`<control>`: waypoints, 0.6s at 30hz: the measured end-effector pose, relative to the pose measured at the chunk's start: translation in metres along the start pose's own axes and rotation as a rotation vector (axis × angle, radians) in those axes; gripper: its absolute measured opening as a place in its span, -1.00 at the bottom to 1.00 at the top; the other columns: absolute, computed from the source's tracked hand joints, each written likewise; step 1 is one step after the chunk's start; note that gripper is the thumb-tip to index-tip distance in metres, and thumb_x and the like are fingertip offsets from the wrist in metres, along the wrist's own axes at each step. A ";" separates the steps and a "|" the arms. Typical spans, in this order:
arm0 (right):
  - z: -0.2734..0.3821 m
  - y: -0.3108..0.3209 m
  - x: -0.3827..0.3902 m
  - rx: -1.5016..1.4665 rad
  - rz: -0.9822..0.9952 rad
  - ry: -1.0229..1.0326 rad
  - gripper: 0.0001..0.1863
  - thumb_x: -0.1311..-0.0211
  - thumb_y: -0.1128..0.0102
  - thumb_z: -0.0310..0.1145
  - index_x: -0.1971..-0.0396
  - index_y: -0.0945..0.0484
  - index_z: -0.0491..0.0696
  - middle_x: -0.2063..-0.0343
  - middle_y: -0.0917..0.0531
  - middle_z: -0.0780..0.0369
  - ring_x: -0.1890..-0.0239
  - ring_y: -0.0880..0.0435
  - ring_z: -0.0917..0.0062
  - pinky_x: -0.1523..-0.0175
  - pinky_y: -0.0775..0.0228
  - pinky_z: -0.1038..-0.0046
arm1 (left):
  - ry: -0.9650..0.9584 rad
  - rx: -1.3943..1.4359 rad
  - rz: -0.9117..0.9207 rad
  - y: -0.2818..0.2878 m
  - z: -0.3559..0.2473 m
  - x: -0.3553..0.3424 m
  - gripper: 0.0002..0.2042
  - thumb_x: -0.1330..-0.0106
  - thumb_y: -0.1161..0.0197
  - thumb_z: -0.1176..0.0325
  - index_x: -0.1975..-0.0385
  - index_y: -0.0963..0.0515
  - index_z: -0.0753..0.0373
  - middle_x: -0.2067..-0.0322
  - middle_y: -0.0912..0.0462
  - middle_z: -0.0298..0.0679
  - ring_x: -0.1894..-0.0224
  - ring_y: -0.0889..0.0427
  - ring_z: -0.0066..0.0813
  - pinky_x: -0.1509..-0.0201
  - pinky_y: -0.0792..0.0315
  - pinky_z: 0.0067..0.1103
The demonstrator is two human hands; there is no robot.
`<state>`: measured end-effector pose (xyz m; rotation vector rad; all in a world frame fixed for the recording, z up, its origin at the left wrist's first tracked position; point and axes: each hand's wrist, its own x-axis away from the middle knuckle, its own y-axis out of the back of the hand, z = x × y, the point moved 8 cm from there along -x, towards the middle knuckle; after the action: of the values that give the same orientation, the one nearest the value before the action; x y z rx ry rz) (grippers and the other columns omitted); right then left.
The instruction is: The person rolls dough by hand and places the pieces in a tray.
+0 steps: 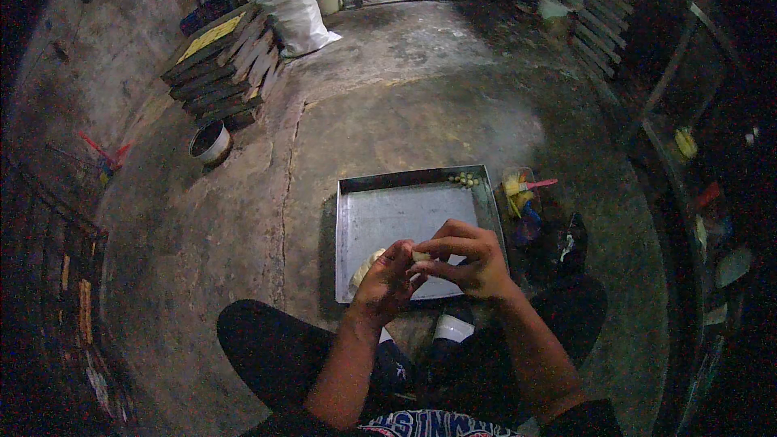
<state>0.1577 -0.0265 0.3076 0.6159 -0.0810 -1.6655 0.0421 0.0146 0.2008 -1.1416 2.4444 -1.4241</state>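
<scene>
The floor (pixel 364 129) is gray and rough, with a long crack on the left side. A tall stack of flat things (pixel 214 73) stands far off on the left, with some yellow on top. The person sits low with dark-covered legs (pixel 271 344) bent and knees out to the sides. A big white sack (pixel 293 12) leans just beside the stack. In front of the person, a square metal tray (pixel 396 210) with low walls lies flat on the floor. A pot (pixel 212 144) with a pale side sits near the stack. A little tub (pixel 513 188) stands just beside the tray, on the right.

The left hand (pixel 390 275) and right hand (pixel 469 259) meet over the near part of the tray. The right thumb and fingers are pinched on a small pale bit. The left fingers are curled close against it, but one cannot tell how tight they are. A pale lump (pixel 366 265), like dough, sits in the near left part of the tray, partly behind the left hand. A brush (pixel 541 184) with a pink handle rests at the tub. The small pale bit (pixel 420 256) is between the two hands, above the tray. Little pale balls (pixel 464 180) sit close together in the tray's far right corner.
</scene>
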 end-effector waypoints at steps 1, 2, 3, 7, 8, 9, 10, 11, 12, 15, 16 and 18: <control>-0.002 -0.001 -0.001 -0.039 0.011 -0.045 -0.82 -0.17 -0.34 -0.40 0.21 -0.69 -0.05 0.40 -0.62 0.22 0.31 -0.63 0.51 0.25 -0.45 0.49 | -0.032 -0.055 -0.076 0.008 0.001 0.000 -0.79 -0.32 -0.31 0.27 0.10 -0.56 0.12 0.17 -0.64 -0.37 0.13 -0.58 -0.55 0.07 -0.39 -0.60; -0.007 -0.001 0.000 -0.071 -0.012 -0.076 -0.80 -0.19 -0.32 -0.40 0.17 -0.67 -0.06 0.40 -0.63 0.22 0.32 -0.62 0.53 0.26 -0.44 0.50 | -0.061 -0.109 -0.146 0.016 0.002 -0.001 -0.79 -0.34 -0.29 0.27 0.08 -0.56 0.12 0.15 -0.64 -0.37 0.13 -0.58 -0.57 0.08 -0.37 -0.62; -0.016 -0.004 0.002 -0.103 -0.035 -0.106 -0.78 -0.22 -0.31 -0.40 0.13 -0.65 -0.06 0.39 -0.63 0.23 0.32 -0.62 0.55 0.26 -0.44 0.51 | -0.126 -0.208 -0.167 0.019 -0.003 -0.002 -0.78 -0.33 -0.30 0.26 0.08 -0.58 0.12 0.14 -0.64 -0.37 0.12 -0.57 -0.57 0.09 -0.37 -0.62; -0.037 -0.020 0.008 -0.469 -0.183 -0.344 -0.69 -0.30 -0.24 -0.39 -0.02 -0.55 -0.08 0.40 -0.64 0.26 0.37 -0.59 0.61 0.27 -0.43 0.55 | -0.281 -0.444 -0.262 0.023 -0.017 -0.001 -0.76 -0.33 -0.31 0.24 0.07 -0.62 0.14 0.11 -0.64 -0.35 0.09 -0.55 -0.59 0.09 -0.35 -0.63; -0.040 -0.022 0.008 -0.504 -0.186 -0.367 -0.67 -0.29 -0.25 -0.38 -0.03 -0.53 -0.08 0.39 -0.64 0.27 0.38 -0.58 0.62 0.26 -0.43 0.56 | -0.294 -0.461 -0.292 0.023 -0.020 0.001 -0.75 -0.32 -0.31 0.24 0.07 -0.64 0.15 0.11 -0.65 -0.34 0.08 -0.54 -0.59 0.08 -0.34 -0.64; -0.044 -0.023 0.007 -0.540 -0.189 -0.390 -0.65 -0.29 -0.26 -0.36 -0.05 -0.51 -0.08 0.38 -0.64 0.28 0.38 -0.58 0.64 0.25 -0.43 0.57 | -0.280 -0.460 -0.287 0.016 -0.025 0.004 -0.77 -0.32 -0.31 0.26 0.09 -0.64 0.16 0.08 -0.63 -0.32 0.06 -0.54 -0.58 0.07 -0.35 -0.63; -0.047 -0.023 0.007 -0.577 -0.192 -0.412 -0.63 -0.29 -0.27 -0.35 -0.06 -0.49 -0.07 0.38 -0.64 0.29 0.38 -0.57 0.65 0.24 -0.43 0.58 | -0.265 -0.458 -0.281 0.005 -0.032 0.009 -0.78 -0.32 -0.31 0.28 0.11 -0.65 0.18 0.05 -0.61 -0.31 0.03 -0.53 -0.58 0.05 -0.36 -0.62; -0.048 -0.021 0.006 -0.540 -0.195 -0.428 -0.66 -0.28 -0.28 -0.35 -0.02 -0.50 -0.08 0.39 -0.64 0.31 0.38 -0.57 0.66 0.26 -0.42 0.60 | -0.251 -0.455 -0.274 -0.003 -0.036 0.013 -0.80 -0.32 -0.31 0.29 0.13 -0.66 0.20 0.03 -0.60 -0.29 0.01 -0.52 -0.57 0.04 -0.37 -0.61; -0.048 -0.017 0.005 -0.504 -0.198 -0.443 -0.69 -0.27 -0.29 -0.35 0.03 -0.52 -0.09 0.40 -0.63 0.33 0.38 -0.56 0.68 0.28 -0.40 0.61 | -0.291 -0.551 -0.210 -0.015 -0.039 0.015 -0.80 -0.33 -0.29 0.32 0.12 -0.66 0.21 0.00 -0.57 -0.27 -0.02 -0.51 -0.56 0.00 -0.37 -0.61; -0.052 -0.014 0.009 -0.512 -0.185 -0.392 -0.69 -0.25 -0.32 -0.35 0.05 -0.55 -0.08 0.40 -0.61 0.35 0.36 -0.54 0.71 0.26 -0.37 0.64 | -0.356 -0.692 -0.068 -0.033 -0.038 0.016 -0.81 -0.34 -0.27 0.38 0.10 -0.64 0.25 -0.07 -0.49 -0.25 -0.10 -0.47 -0.54 -0.09 -0.36 -0.59; -0.053 -0.014 0.009 -0.533 -0.177 -0.360 -0.68 -0.24 -0.33 -0.34 0.04 -0.55 -0.08 0.39 -0.60 0.34 0.35 -0.53 0.72 0.24 -0.36 0.64 | -0.343 -0.643 -0.058 -0.027 -0.035 0.013 -0.80 -0.34 -0.27 0.39 0.09 -0.64 0.26 -0.08 -0.47 -0.25 -0.11 -0.46 -0.53 -0.11 -0.36 -0.59; -0.047 -0.021 0.007 -0.671 -0.130 -0.389 -0.69 -0.23 -0.34 -0.36 0.05 -0.58 -0.10 0.35 -0.57 0.35 0.32 -0.51 0.72 0.20 -0.34 0.64 | -0.311 -0.593 -0.034 -0.021 -0.031 0.009 -0.79 -0.34 -0.27 0.38 0.09 -0.63 0.27 -0.09 -0.45 -0.25 -0.13 -0.44 -0.53 -0.14 -0.35 -0.59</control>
<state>0.1584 -0.0155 0.2567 -0.2152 0.2363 -1.7823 0.0343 0.0248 0.2374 -1.3745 2.6773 -0.4609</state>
